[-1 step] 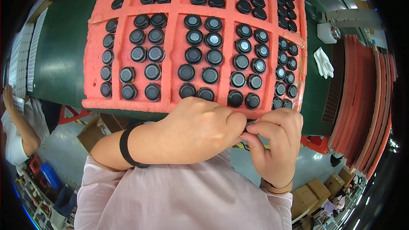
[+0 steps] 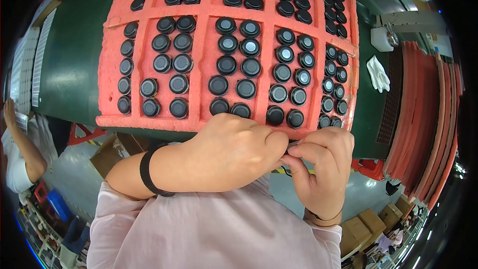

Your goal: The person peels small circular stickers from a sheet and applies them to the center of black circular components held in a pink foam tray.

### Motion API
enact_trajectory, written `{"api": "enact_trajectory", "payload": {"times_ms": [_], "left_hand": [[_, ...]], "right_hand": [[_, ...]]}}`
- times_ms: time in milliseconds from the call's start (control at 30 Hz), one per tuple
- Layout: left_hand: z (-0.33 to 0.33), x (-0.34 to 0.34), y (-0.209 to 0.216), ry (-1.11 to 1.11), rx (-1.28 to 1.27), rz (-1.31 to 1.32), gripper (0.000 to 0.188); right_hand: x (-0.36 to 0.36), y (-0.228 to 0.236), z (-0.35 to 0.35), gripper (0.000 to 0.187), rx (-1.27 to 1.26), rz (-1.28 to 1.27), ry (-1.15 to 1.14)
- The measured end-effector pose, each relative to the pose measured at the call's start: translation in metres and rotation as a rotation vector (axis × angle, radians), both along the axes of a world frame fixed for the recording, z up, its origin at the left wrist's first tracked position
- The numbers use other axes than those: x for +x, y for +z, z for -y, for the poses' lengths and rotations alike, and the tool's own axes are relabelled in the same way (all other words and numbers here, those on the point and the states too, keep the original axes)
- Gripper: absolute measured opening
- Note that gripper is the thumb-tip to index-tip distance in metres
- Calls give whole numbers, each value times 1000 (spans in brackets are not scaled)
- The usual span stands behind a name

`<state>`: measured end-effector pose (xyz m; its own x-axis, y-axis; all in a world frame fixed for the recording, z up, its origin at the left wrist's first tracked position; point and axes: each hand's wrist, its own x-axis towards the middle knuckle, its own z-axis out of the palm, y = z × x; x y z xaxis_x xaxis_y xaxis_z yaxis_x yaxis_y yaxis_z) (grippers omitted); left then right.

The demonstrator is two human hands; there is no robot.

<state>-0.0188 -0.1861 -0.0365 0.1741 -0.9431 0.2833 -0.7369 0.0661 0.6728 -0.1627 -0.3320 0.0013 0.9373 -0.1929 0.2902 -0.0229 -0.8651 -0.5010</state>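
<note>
Pink foam tray [image 2: 201,69], black discs [image 2: 250,46] in compartments [image 2: 232,86] — right grip [image 2: 322,162] pinched on dark piece [image 2: 287,152], left grip [image 2: 239,149] curled — hold hidden

On my remote feed I record a green worktop [image 2: 64,69], with a white glove [image 2: 378,74] lying on its right part. I find a white container [image 2: 381,39] just beyond the glove, and a tall stack of red foam sheets [image 2: 420,124] farther right. At lower right I count several cardboard boxes [image 2: 356,234] on the grey floor [image 2: 74,187]. At left I note an open carton [image 2: 117,152], a blue bin [image 2: 59,205] and a co-worker in a white top [image 2: 20,177]; distant items are too small to identify.
</note>
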Motion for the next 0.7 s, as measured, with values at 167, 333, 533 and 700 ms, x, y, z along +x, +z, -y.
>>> {"api": "enact_trajectory", "payload": {"times_ms": [167,333,533,700], "left_hand": [[-1,1,-1,1,19,6,26],[-2,2,-2,-21,53,-55,25],[2,5,-6,-14,57,-279,24],[7,12,0,-25,132,-440,26]], "right_hand": [[0,0,0,32,-9,-20,9],[1,-3,0,31,-47,-11,27],[-2,-5,5,30,-182,73,93],[1,-6,11,32,-318,220,148]]}}
